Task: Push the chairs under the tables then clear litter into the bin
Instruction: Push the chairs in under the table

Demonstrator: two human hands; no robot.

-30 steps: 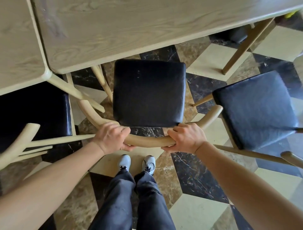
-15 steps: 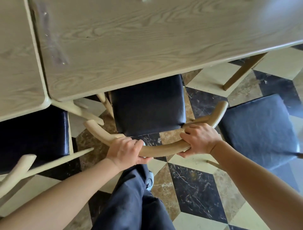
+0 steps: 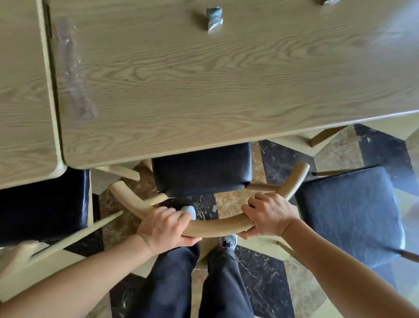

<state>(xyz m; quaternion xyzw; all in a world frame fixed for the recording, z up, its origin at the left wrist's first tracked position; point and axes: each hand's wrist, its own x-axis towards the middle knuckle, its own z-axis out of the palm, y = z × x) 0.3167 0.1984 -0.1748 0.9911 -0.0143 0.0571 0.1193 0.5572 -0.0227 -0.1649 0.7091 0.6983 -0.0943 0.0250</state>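
Observation:
A chair with a black seat [image 3: 201,172] and a curved pale wooden backrest [image 3: 217,225] stands in front of me, its seat partly under the light wooden table [image 3: 204,90]. My left hand [image 3: 164,228] grips the backrest left of centre. My right hand [image 3: 269,216] grips it right of centre. A crumpled grey wrapper [image 3: 214,19] lies on the far part of the tabletop. Another scrap of litter [image 3: 328,1] shows at the top edge.
A second table [image 3: 22,90] adjoins on the left, with a black-seated chair [image 3: 43,204] partly under it. Another black-seated chair [image 3: 349,218] stands out from the table on the right. My legs and shoes stand on a patterned marble floor [image 3: 267,283].
Both hands have pushed the chair forward, so more of its seat now lies under the table. I have stepped closer, and the wrapper on the tabletop has come into view.

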